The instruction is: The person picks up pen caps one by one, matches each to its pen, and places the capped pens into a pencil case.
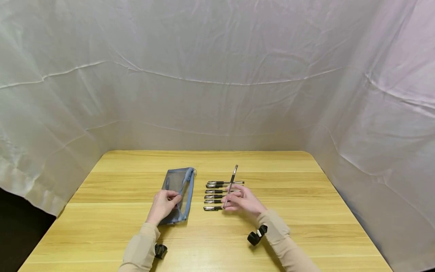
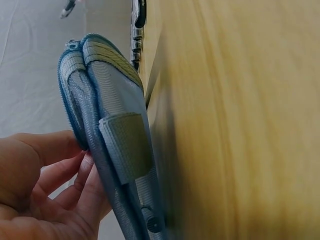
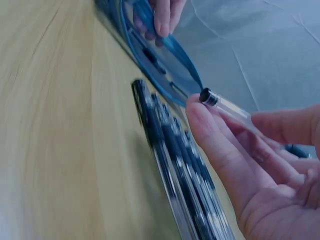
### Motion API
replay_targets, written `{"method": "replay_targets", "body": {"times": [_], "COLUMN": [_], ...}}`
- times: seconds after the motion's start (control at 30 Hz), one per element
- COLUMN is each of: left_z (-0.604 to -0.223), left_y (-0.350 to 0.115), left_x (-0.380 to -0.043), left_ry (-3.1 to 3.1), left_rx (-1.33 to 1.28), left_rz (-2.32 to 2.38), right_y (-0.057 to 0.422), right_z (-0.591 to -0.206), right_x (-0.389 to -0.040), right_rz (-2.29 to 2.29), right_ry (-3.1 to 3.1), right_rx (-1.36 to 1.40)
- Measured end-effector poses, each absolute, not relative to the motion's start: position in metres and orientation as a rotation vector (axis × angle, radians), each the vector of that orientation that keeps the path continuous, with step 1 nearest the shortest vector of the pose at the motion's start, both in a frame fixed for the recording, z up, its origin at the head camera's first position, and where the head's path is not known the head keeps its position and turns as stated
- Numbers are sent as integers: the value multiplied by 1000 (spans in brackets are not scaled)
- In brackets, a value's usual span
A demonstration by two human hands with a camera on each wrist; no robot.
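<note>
A blue mesh zip pouch (image 1: 191, 194) lies left of centre on the table. My left hand (image 1: 161, 206) pinches its upper edge between thumb and fingers. Seen from the right wrist, the pouch's mouth (image 3: 186, 56) gapes, and a dark pen-like shape (image 3: 154, 61) shows inside. My right hand (image 1: 246, 201) holds a clear gel pen (image 1: 233, 176) with a black grip, tilted upward; thumb and fingers pinch its clear barrel (image 3: 234, 108). Just beneath that hand, several similar black-and-clear pens (image 1: 212, 191) lie in a row, tips and caps partly hidden by my fingers.
A light wood table (image 1: 306, 241) carries everything. Grey-white cloth (image 1: 217, 102) hangs behind and along both sides. Small black devices sit at the left wrist (image 1: 160, 251) and the right wrist (image 1: 256, 235).
</note>
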State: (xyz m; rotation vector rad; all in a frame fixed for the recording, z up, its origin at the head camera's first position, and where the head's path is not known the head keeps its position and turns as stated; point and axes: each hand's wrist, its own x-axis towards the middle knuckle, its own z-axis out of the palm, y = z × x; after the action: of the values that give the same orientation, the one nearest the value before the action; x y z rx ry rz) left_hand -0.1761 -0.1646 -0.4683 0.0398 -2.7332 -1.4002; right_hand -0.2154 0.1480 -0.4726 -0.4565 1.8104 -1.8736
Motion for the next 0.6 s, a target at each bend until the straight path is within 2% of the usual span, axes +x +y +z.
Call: {"method": "replay_targets", "body": {"times": [0.2, 0.6], "left_z": [-469, -467], "left_y": [-164, -163], "left_x": [-177, -176], "left_ry": [-2728, -2725], "left_rx": [37, 29], "left_rz": [-1412, -1419], "right_y": [130, 87], "right_z": [-470, -471], "right_x": [-220, -231], "right_rz": [-1895, -1864], "right_ry": [1767, 1657], "right_rx": [-451, -269]}}
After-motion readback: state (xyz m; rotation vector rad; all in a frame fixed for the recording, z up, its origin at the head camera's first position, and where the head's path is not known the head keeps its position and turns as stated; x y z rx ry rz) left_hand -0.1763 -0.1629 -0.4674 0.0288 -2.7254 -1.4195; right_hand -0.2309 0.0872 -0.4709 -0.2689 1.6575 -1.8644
